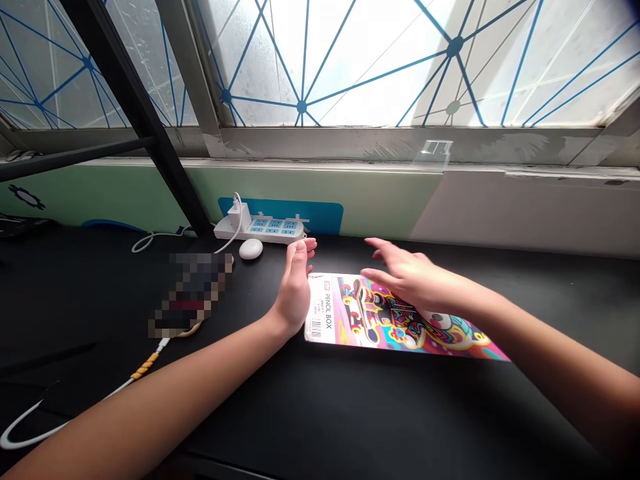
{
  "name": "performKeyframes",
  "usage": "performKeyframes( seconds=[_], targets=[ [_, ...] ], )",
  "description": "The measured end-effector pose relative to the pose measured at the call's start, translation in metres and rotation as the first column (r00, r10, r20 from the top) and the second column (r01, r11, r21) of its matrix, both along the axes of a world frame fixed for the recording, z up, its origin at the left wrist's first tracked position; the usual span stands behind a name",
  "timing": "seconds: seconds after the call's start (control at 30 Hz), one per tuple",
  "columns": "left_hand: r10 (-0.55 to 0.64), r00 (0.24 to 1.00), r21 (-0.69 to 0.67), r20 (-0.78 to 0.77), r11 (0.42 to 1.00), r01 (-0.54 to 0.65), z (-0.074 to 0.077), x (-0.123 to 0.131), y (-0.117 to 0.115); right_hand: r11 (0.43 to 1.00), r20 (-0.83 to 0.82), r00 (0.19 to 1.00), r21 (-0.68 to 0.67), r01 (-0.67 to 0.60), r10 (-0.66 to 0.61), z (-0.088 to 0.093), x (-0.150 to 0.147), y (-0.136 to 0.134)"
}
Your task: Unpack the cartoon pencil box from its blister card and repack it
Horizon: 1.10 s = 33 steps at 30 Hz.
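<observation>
A colourful flat pencil box (370, 320) lies on the black table, with "PENCIL BOX" and a barcode printed at its left end. My left hand (296, 287) stands on edge at that left end, fingers stretched forward and nothing visible in them. Whether it touches the box I cannot tell. Over the box's upper middle is my right hand (407, 273), fingers spread and pointing left, holding nothing. My right hand and forearm hide part of the box's far edge and right end.
A white power strip (275, 229) with a plugged-in charger (239, 217) sits against the wall. Before it lies a white rounded case (251, 249). A blurred phone-like device (193, 297) with a white cable (120, 388) is at left. A black metal post (145, 113) rises behind.
</observation>
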<state>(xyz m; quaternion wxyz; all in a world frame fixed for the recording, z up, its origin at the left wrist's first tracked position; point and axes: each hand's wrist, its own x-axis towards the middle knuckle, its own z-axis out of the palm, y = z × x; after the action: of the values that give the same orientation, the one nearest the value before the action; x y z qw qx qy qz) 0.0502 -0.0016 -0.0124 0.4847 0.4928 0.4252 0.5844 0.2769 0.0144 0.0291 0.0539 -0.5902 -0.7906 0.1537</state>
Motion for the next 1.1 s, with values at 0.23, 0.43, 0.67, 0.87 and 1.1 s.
performKeyframes(
  seconds=[0.23, 0.43, 0.67, 0.87, 1.1],
  targets=[
    [-0.059, 0.998, -0.154, 0.013, 0.986, 0.060, -0.004, -0.002, 0.006, 0.910, -0.368, 0.832, -0.191, 0.369, -0.415, -0.028, 0.119, -0.020],
    [-0.162, 0.982, -0.219, 0.098, 0.959, 0.180, 0.002, -0.007, 0.013, 0.948, -0.397, 0.872, -0.249, 0.197, -0.286, -0.024, 0.106, -0.025],
    [-0.132, 0.975, -0.335, 0.181, 0.923, 0.188, 0.007, -0.012, 0.016, 0.958, -0.362, 0.898, -0.228, 0.174, -0.250, -0.019, 0.098, -0.026],
    [-0.095, 0.979, -0.367, 0.179, 0.917, 0.156, 0.010, -0.008, 0.011, 0.953, -0.356, 0.891, -0.209, 0.220, -0.283, -0.018, 0.099, -0.026],
    [0.033, 0.987, -0.443, 0.160, 0.896, 0.042, 0.010, 0.002, 0.008, 0.955, -0.329, 0.899, -0.171, 0.243, -0.288, -0.025, 0.107, -0.022]
  ],
)
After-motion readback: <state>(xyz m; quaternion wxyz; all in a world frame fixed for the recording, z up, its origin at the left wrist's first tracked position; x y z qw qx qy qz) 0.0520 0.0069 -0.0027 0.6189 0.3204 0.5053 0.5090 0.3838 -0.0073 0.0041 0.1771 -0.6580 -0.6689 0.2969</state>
